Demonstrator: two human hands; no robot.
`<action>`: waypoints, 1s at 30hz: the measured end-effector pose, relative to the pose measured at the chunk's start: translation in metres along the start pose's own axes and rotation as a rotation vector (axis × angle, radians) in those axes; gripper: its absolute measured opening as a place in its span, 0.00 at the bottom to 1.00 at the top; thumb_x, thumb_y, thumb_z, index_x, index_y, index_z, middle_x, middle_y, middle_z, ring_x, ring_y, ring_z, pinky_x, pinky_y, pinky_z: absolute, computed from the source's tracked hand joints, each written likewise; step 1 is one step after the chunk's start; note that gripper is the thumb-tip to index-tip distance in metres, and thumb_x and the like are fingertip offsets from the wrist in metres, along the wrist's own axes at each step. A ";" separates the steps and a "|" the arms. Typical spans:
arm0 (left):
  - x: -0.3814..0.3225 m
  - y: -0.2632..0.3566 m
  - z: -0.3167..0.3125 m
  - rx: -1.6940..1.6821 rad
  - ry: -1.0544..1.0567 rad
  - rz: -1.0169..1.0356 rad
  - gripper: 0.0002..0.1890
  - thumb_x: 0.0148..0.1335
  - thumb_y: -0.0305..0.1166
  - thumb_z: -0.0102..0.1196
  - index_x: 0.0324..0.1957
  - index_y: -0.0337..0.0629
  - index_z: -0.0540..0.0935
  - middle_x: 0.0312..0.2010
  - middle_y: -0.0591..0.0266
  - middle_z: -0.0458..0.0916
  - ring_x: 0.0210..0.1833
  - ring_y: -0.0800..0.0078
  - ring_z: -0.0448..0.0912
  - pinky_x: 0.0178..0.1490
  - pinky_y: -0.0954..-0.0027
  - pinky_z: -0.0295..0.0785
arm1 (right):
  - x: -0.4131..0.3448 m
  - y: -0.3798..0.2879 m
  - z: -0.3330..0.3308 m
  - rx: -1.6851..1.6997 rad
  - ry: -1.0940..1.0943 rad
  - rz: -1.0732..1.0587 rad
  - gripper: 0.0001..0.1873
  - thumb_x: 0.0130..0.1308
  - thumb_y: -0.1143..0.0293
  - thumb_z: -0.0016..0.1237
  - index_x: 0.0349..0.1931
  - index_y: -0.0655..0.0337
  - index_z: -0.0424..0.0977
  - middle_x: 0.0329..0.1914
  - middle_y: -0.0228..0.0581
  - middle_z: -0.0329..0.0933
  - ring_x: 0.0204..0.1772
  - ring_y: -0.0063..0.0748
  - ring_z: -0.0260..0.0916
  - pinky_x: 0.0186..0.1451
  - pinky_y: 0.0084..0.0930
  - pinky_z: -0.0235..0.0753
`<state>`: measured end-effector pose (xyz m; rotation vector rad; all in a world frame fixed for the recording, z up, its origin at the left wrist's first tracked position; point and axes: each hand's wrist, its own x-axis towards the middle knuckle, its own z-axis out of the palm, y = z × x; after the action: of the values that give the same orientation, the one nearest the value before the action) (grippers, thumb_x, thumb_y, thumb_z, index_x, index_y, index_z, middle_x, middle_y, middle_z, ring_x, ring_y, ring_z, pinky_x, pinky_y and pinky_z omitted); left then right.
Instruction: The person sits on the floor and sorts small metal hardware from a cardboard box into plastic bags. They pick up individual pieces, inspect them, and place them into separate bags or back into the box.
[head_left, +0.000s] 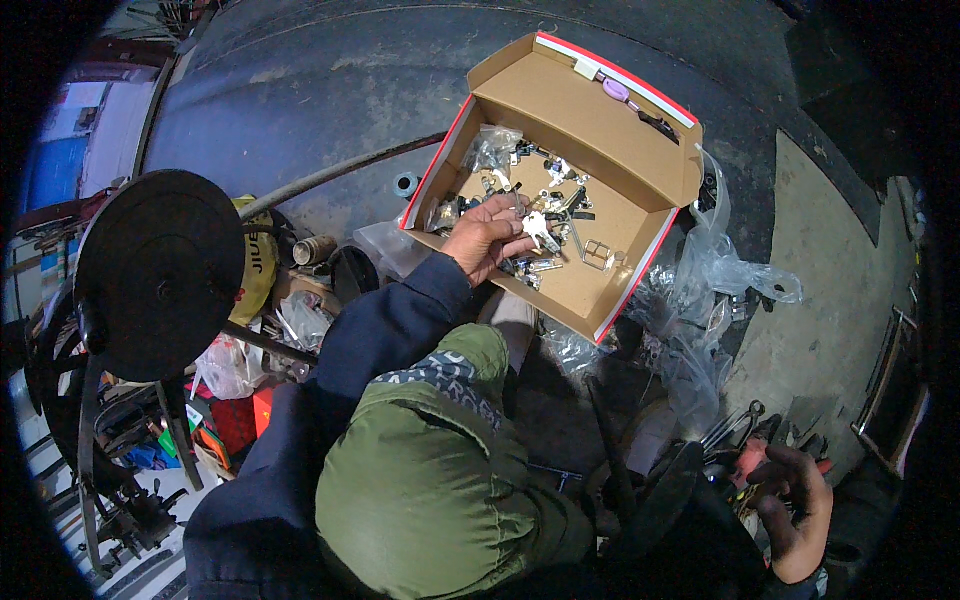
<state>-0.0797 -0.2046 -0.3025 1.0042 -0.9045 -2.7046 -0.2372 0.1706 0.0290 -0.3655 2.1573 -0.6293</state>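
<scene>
An open cardboard box (592, 300) with red and white edges is in front of me, holding loose small metal fittings (574, 199) and a clear plastic bag (495, 146) of parts. My left hand (484, 236) reaches over its near side, palm partly up. A small silvery-white metal part (538, 229) rests in its curled fingers; another small piece shows at the fingertips. To the right of it, a wire frame (597, 255) lies on the box floor. At the lower right, my right hand (799, 506) is raised with fingers bent and apart, nothing visible in it, beside several hand tools (739, 427).
A round black disc (161, 277) on metal legs stands at left, with a metal bar (337, 172) behind. Clear plastic bags (697, 300) lie right of the box. A blue-grey ring-shaped roll (406, 184) sits on the floor. A green hooded garment (427, 480) fills the lower middle.
</scene>
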 end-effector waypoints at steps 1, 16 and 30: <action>0.000 0.000 -0.001 0.001 0.013 -0.008 0.22 0.66 0.16 0.47 0.63 0.32 0.68 0.58 0.52 0.77 0.60 0.53 0.80 0.62 0.56 0.81 | -0.001 -0.002 0.001 -0.002 -0.002 0.013 0.28 0.54 0.68 0.51 0.56 0.71 0.71 0.36 0.39 0.77 0.40 0.27 0.73 0.45 0.23 0.71; -0.006 0.006 0.011 -0.098 -0.107 0.040 0.11 0.70 0.23 0.48 0.53 0.35 0.73 0.48 0.53 0.80 0.54 0.57 0.83 0.54 0.57 0.83 | -0.001 -0.002 0.000 0.022 -0.001 0.031 0.28 0.53 0.70 0.51 0.56 0.72 0.71 0.37 0.39 0.77 0.39 0.27 0.73 0.46 0.24 0.72; -0.003 -0.001 0.008 0.058 -0.011 0.066 0.13 0.66 0.19 0.52 0.50 0.43 0.72 0.46 0.54 0.82 0.54 0.59 0.84 0.43 0.72 0.77 | -0.003 -0.012 0.004 -0.037 0.022 0.021 0.28 0.54 0.69 0.51 0.56 0.71 0.71 0.36 0.40 0.77 0.39 0.28 0.74 0.47 0.25 0.73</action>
<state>-0.0818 -0.1989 -0.2963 0.9537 -1.0054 -2.6460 -0.2322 0.1611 0.0355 -0.3568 2.1934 -0.5850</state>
